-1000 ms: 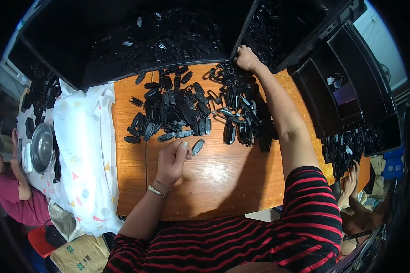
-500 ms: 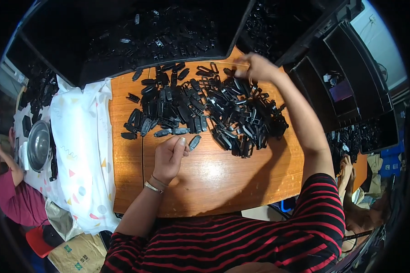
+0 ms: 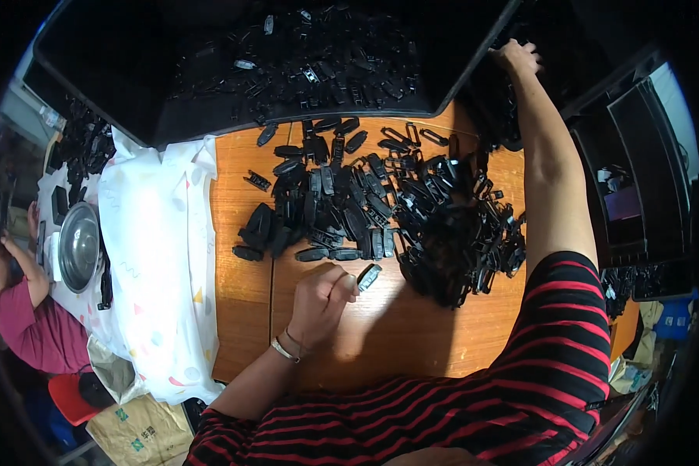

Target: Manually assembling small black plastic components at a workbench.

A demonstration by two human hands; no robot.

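Note:
Over the front of the wooden table [image 3: 245, 334], my left hand [image 3: 322, 304] is closed with thumb and fingertips pinching a small black oval plastic piece [image 3: 369, 277], its shiny side up. Just beyond it lies a pile of similar black oval pieces [image 3: 330, 190]. To their right is a heap of black open-framed plastic parts [image 3: 450, 233]. My right arm stretches far forward and right, and my right hand [image 3: 518, 58] is over a dark bin [image 3: 501, 116] at the back right. Its fingers look spread, and nothing shows in them.
A large black bin [image 3: 210, 132] with many black parts stands along the table's back edge. White patterned cloth [image 3: 159, 264] covers the left side, with a metal bowl [image 3: 79, 247] beyond it. A person in a maroon top [image 3: 43, 334] sits at far left. Black crates [image 3: 648, 155] stand at right.
My right hand has gone from above the back of the heap to the bin farther back and right. The left hand keeps its pinch on the oval piece. The whole view has shifted.

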